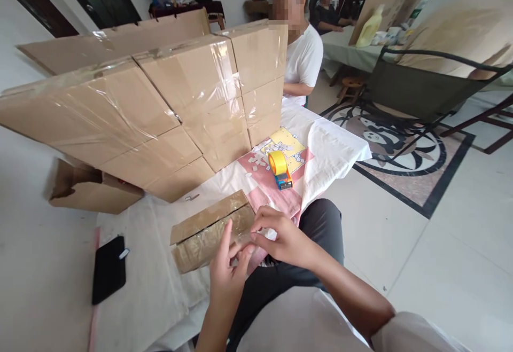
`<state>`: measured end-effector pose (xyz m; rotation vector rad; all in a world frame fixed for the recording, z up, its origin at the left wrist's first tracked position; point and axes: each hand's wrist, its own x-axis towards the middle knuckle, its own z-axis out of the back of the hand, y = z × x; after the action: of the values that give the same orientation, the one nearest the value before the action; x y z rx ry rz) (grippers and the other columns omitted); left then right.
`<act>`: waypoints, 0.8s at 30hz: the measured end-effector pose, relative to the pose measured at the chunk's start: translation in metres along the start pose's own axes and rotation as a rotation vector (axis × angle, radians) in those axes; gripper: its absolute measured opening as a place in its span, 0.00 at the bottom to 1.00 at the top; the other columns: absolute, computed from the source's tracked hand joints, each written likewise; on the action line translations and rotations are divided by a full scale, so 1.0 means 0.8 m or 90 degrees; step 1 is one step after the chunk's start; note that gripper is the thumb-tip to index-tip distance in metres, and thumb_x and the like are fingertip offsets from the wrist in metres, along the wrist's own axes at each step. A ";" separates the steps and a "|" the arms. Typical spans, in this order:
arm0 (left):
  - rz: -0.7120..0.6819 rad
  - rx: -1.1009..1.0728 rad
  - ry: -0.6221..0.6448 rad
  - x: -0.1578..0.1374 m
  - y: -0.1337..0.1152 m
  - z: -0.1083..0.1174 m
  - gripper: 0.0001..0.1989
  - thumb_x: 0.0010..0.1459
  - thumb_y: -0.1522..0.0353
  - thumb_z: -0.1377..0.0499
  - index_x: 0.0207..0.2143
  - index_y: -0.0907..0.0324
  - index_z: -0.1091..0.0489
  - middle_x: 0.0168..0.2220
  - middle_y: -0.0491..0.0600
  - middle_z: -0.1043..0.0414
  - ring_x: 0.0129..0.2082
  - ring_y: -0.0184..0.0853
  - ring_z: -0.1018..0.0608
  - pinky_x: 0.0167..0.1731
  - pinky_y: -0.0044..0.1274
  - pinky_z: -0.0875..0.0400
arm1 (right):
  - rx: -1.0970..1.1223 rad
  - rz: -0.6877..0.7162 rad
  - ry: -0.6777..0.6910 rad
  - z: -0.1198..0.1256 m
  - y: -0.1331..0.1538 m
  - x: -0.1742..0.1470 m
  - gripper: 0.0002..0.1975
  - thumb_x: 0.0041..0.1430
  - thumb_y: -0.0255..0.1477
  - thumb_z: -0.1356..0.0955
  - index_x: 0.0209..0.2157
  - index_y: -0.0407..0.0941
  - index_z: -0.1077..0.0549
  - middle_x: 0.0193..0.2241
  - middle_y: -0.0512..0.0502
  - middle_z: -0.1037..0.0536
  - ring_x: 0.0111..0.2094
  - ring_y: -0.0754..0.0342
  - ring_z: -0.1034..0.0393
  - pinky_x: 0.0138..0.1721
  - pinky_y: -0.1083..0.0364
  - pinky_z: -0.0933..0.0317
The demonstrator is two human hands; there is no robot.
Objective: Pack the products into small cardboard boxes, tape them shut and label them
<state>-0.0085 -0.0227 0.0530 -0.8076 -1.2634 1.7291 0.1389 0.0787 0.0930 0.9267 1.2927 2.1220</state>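
Observation:
A small brown cardboard box [200,245] lies in front of me on the cloth-covered table, with a dark seam along its top and shiny clear tape over it. Beside its right end, my left hand [230,261] has the index finger raised, while the thumb and another finger close on what looks like a strip of clear tape [245,236]. My right hand [278,234] pinches the same thin strip, thumb against fingertips. The strip is hard to make out. Beyond my hands a tape dispenser [280,169] with a yellow roll rests on the table.
A wall of taped cardboard boxes [188,106] stands along the table's far side. Paper bits [258,162] lie near the dispenser. A black tablet-like object [109,270] and an open carton [96,189] are at left. Across from me sits a person in white [302,58].

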 end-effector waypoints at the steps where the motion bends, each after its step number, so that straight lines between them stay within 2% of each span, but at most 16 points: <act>1: 0.012 -0.004 -0.017 -0.004 -0.003 0.002 0.43 0.59 0.55 0.39 0.70 0.60 0.51 0.23 0.40 0.27 0.24 0.31 0.25 0.27 0.23 0.29 | -0.015 0.021 -0.011 0.003 0.003 0.004 0.05 0.63 0.22 0.32 0.33 0.44 0.25 0.33 0.46 0.28 0.37 0.53 0.32 0.39 0.53 0.38; 3: 0.040 0.012 -0.048 -0.008 -0.007 0.013 0.43 0.59 0.53 0.40 0.71 0.58 0.53 0.22 0.39 0.28 0.24 0.32 0.24 0.28 0.24 0.28 | -0.034 0.052 -0.044 0.014 0.011 0.012 0.05 0.64 0.23 0.32 0.34 0.45 0.25 0.34 0.46 0.28 0.39 0.52 0.32 0.41 0.52 0.38; 4: 0.036 0.043 -0.077 -0.009 -0.007 0.020 0.41 0.60 0.53 0.41 0.70 0.57 0.50 0.22 0.40 0.26 0.24 0.32 0.24 0.29 0.25 0.28 | -0.042 0.059 -0.059 0.019 0.014 0.017 0.05 0.65 0.23 0.33 0.35 0.45 0.25 0.35 0.46 0.28 0.40 0.52 0.33 0.43 0.51 0.38; 5: 0.006 0.097 -0.115 -0.008 -0.005 0.029 0.39 0.60 0.52 0.41 0.68 0.56 0.46 0.25 0.43 0.23 0.26 0.34 0.23 0.31 0.26 0.27 | -0.054 0.059 -0.069 0.024 0.017 0.022 0.05 0.65 0.24 0.32 0.35 0.46 0.25 0.35 0.46 0.28 0.41 0.51 0.33 0.44 0.50 0.38; 7: -0.097 0.261 -0.184 0.000 0.005 0.044 0.33 0.61 0.52 0.42 0.64 0.57 0.38 0.40 0.53 0.18 0.39 0.40 0.20 0.43 0.34 0.26 | -0.087 0.049 -0.056 0.029 0.018 0.035 0.05 0.65 0.24 0.32 0.34 0.46 0.25 0.36 0.46 0.29 0.42 0.51 0.34 0.48 0.49 0.40; 9: -0.194 0.435 -0.190 0.010 0.019 0.055 0.31 0.63 0.54 0.43 0.65 0.57 0.38 0.53 0.58 0.22 0.57 0.49 0.26 0.60 0.46 0.39 | -0.113 0.034 -0.014 0.025 0.012 0.051 0.05 0.64 0.25 0.32 0.33 0.46 0.25 0.37 0.47 0.30 0.44 0.50 0.35 0.50 0.48 0.41; 11: -0.224 0.550 -0.137 0.019 0.033 0.058 0.33 0.64 0.57 0.44 0.68 0.57 0.45 0.58 0.58 0.26 0.66 0.51 0.34 0.65 0.53 0.56 | -0.129 0.020 0.035 0.011 0.001 0.068 0.04 0.64 0.25 0.31 0.34 0.46 0.24 0.39 0.47 0.30 0.46 0.50 0.35 0.54 0.46 0.43; 13: -0.227 0.593 -0.093 0.024 0.043 0.056 0.34 0.66 0.59 0.46 0.70 0.58 0.50 0.61 0.58 0.28 0.68 0.51 0.37 0.66 0.55 0.63 | -0.172 -0.006 0.064 -0.008 -0.013 0.084 0.02 0.61 0.26 0.29 0.34 0.46 0.23 0.44 0.45 0.30 0.50 0.48 0.37 0.58 0.44 0.46; 16: -0.242 0.625 -0.078 0.022 0.050 0.050 0.33 0.67 0.59 0.48 0.70 0.58 0.50 0.66 0.58 0.35 0.69 0.50 0.40 0.67 0.54 0.66 | -0.269 -0.062 0.081 -0.035 -0.035 0.100 0.05 0.57 0.29 0.26 0.30 0.44 0.22 0.53 0.41 0.34 0.57 0.41 0.43 0.60 0.38 0.49; 20: -0.270 0.641 -0.084 0.014 0.057 0.041 0.28 0.66 0.61 0.47 0.68 0.50 0.43 0.69 0.55 0.41 0.69 0.52 0.40 0.66 0.56 0.66 | -0.315 -0.084 0.070 -0.052 -0.058 0.104 0.06 0.57 0.28 0.26 0.28 0.43 0.23 0.55 0.39 0.35 0.60 0.37 0.46 0.59 0.35 0.49; 24: -0.275 0.645 -0.094 0.011 0.062 0.034 0.28 0.65 0.61 0.45 0.66 0.49 0.40 0.70 0.57 0.44 0.67 0.53 0.37 0.65 0.57 0.63 | -0.317 -0.084 0.055 -0.056 -0.068 0.099 0.06 0.57 0.29 0.26 0.29 0.43 0.25 0.57 0.40 0.37 0.61 0.38 0.45 0.59 0.37 0.46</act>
<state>-0.0482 -0.0339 0.0134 0.1775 -0.4403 1.7625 0.0564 0.1319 0.0527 0.5290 0.7741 2.2420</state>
